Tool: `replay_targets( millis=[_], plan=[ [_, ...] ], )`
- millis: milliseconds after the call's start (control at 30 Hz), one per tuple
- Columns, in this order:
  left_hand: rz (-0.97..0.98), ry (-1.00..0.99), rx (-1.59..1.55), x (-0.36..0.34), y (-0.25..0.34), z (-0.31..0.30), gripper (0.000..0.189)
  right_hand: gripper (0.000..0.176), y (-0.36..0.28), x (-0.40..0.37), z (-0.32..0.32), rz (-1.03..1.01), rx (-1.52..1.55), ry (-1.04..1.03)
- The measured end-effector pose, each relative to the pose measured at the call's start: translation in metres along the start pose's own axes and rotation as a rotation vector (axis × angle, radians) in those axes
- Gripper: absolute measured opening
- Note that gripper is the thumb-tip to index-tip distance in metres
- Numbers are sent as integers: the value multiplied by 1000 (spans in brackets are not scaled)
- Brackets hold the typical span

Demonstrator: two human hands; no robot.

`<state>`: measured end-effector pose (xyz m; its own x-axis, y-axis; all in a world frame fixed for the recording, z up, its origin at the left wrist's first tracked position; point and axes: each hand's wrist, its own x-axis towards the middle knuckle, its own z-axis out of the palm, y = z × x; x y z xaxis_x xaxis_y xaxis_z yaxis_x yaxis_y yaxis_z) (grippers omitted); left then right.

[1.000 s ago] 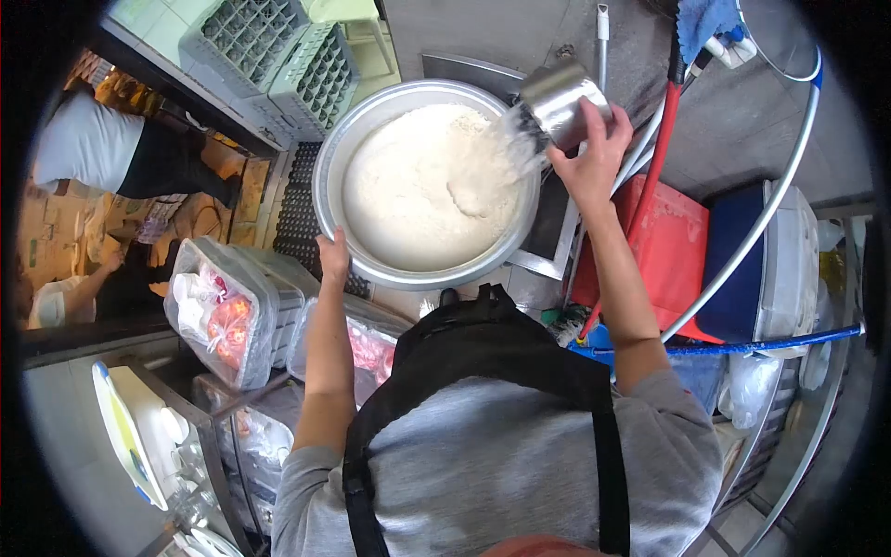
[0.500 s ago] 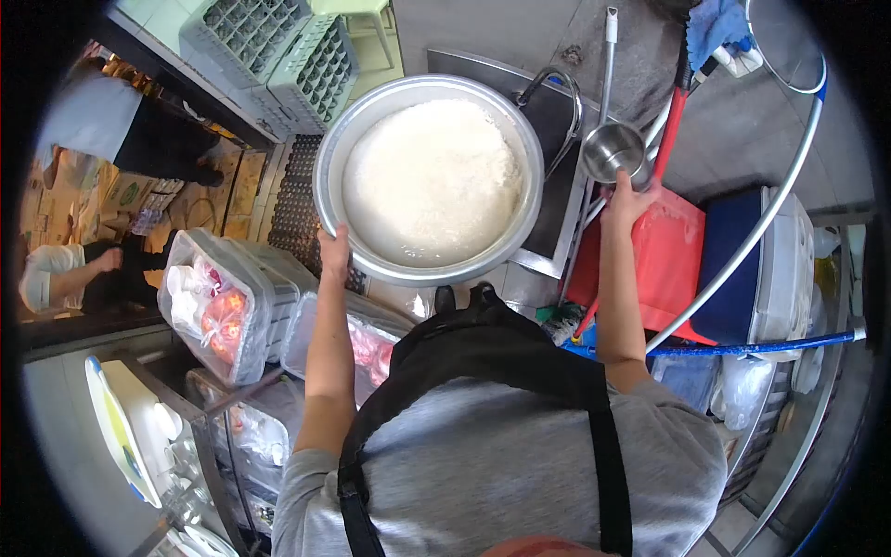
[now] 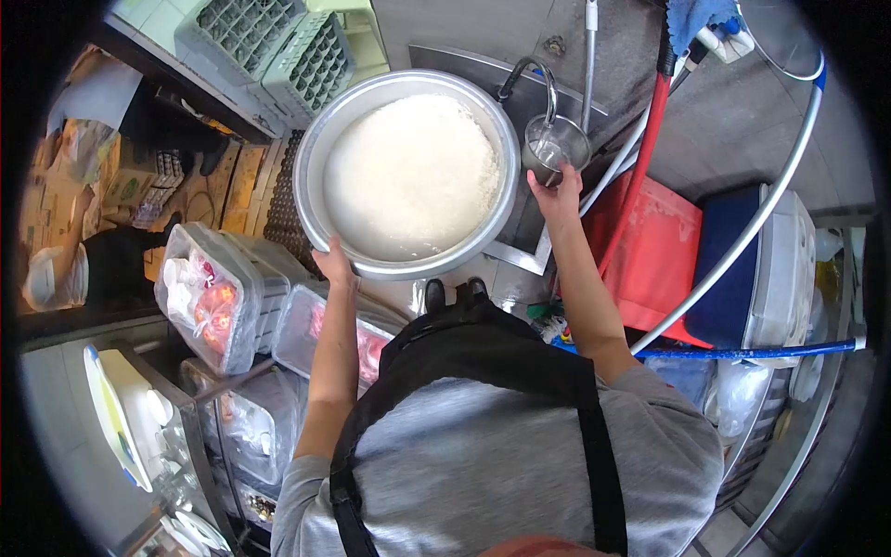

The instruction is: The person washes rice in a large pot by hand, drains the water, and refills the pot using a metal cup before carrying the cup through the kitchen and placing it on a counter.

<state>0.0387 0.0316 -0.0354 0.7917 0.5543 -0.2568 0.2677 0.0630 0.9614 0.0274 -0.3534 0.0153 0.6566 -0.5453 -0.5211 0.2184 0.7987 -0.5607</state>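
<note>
A large round metal pot (image 3: 509, 190) holds a white mass that looks like rice (image 3: 408, 167), with cloudy water at its near edge. My left hand (image 3: 335, 265) is closed on the pot's near left rim. To the right of the pot, my right hand (image 3: 558, 192) grips a steel cup (image 3: 577, 148) from its near side. The cup is right under the curved faucet (image 3: 551, 93), and water appears to run into it. Part of the sink (image 3: 506, 252) shows below and beside the pot.
Grey glass racks (image 3: 311, 70) stand at the back left. Lidded plastic bins (image 3: 209, 297) with bagged food sit at my left. A red plastic chair or stool (image 3: 654, 251) and a white hose (image 3: 742, 260) are at the right. Another person (image 3: 102, 102) is at far left.
My right hand has brought the steel cup left from beside the sink to under the faucet. The left hand stays on the pot's rim. The whole view has shifted slightly.
</note>
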Motion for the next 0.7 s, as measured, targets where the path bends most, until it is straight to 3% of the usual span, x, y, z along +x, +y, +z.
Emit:
replay_targets(
  millis=[500,700],
  plan=[
    [140,144,271,9,-15,-1,40,44,-5,1,-10,26,40,-108],
    [101,67,220,2,-4,-1,44,45,-2,1,-12,46,65,-54]
  ],
)
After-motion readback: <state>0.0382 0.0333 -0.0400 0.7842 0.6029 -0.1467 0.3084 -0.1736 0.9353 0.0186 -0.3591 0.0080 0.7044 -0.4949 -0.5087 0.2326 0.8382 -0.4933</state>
